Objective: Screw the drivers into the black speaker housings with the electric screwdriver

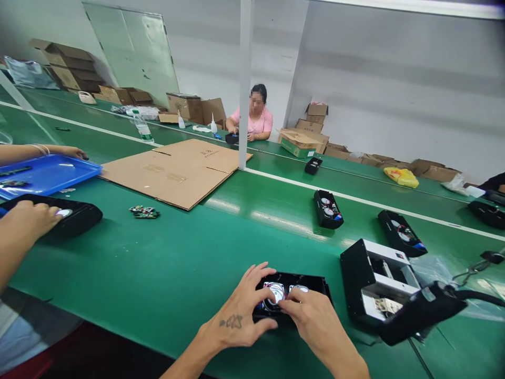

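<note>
A black speaker box [311, 279] with two round silver speakers lies on the green bench in front of me. My left hand [244, 310] spans its left end, fingers over the far edge and thumb at the near side, holding it. Over the middle of the box is my right hand [310, 313], its thumb and fingertips pinched together between the two speakers. What they pinch is hidden; thin wires run across the left speaker [274, 291].
To the right stand a black-and-white device [357, 284] and a black handheld tool [424, 313] with a cable. Open speaker boxes [329, 209] sit beyond. Left are circuit boards [144, 212], flat cardboard [177, 171], a blue tray [74, 171] and a co-worker's hands. Another person sits opposite.
</note>
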`<state>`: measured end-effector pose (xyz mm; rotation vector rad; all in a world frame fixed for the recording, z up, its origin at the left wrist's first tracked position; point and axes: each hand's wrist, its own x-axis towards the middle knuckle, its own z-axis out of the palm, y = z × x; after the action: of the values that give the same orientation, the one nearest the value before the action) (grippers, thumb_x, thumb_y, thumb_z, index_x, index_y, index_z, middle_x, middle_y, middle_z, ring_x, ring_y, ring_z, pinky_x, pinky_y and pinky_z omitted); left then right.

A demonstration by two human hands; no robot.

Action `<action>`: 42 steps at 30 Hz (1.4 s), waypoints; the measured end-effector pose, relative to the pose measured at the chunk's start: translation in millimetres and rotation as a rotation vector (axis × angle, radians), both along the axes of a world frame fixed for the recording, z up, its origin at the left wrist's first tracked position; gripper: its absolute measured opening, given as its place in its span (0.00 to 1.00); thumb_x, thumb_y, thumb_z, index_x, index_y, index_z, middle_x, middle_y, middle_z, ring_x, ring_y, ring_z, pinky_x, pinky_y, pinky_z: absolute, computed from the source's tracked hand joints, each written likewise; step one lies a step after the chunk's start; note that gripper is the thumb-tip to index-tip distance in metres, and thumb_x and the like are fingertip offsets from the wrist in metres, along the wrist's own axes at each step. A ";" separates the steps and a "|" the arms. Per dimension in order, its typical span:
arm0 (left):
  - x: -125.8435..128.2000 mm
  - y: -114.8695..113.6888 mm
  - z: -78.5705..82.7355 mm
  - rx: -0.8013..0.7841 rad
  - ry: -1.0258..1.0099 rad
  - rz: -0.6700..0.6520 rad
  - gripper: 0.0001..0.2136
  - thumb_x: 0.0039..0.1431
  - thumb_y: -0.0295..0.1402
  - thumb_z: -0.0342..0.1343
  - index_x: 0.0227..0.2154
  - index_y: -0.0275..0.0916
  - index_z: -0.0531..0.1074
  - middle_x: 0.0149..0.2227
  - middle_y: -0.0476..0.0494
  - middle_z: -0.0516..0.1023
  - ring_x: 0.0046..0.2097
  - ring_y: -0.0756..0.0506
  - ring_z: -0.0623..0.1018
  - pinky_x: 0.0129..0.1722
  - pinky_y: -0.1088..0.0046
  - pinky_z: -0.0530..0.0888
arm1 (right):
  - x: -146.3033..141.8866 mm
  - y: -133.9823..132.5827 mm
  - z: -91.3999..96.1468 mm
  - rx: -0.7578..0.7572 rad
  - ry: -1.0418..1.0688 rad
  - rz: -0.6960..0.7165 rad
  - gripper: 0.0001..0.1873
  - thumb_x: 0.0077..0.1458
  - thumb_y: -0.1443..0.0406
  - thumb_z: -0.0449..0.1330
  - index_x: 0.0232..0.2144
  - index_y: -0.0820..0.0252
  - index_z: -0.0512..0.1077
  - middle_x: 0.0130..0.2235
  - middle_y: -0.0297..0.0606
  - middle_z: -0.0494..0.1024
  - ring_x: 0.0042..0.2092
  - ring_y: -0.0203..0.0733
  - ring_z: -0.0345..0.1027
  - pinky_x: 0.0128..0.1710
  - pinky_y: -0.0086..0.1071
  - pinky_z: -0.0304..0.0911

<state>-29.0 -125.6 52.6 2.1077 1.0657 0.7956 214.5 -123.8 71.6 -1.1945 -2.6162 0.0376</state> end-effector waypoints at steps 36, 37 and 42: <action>16.1 111.4 21.2 -0.260 0.352 -0.335 0.18 0.45 0.49 0.76 0.34 0.44 0.84 0.52 0.53 0.84 0.46 0.46 0.83 0.39 0.76 0.73 | -20.6 57.7 38.6 -0.521 -0.033 -0.142 0.16 0.48 0.63 0.69 0.42 0.54 0.85 0.32 0.36 0.85 0.34 0.47 0.77 0.30 0.34 0.52; 16.2 110.8 20.6 -0.261 0.350 -0.330 0.19 0.44 0.49 0.76 0.36 0.45 0.84 0.51 0.53 0.84 0.45 0.46 0.83 0.39 0.76 0.73 | -21.4 57.0 39.2 -0.515 -0.033 -0.142 0.16 0.48 0.63 0.68 0.42 0.54 0.85 0.32 0.37 0.85 0.34 0.48 0.77 0.30 0.34 0.52; 16.8 109.3 22.1 -0.251 0.339 -0.330 0.21 0.45 0.51 0.76 0.40 0.46 0.84 0.48 0.53 0.85 0.41 0.47 0.82 0.38 0.76 0.72 | -26.8 57.0 44.0 -0.504 -0.038 -0.131 0.16 0.47 0.64 0.68 0.41 0.53 0.86 0.34 0.37 0.87 0.34 0.47 0.78 0.31 0.34 0.54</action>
<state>-12.2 -16.3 74.7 2.1623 0.8925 0.1404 187.7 -66.8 115.6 -1.5281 -2.6350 0.6906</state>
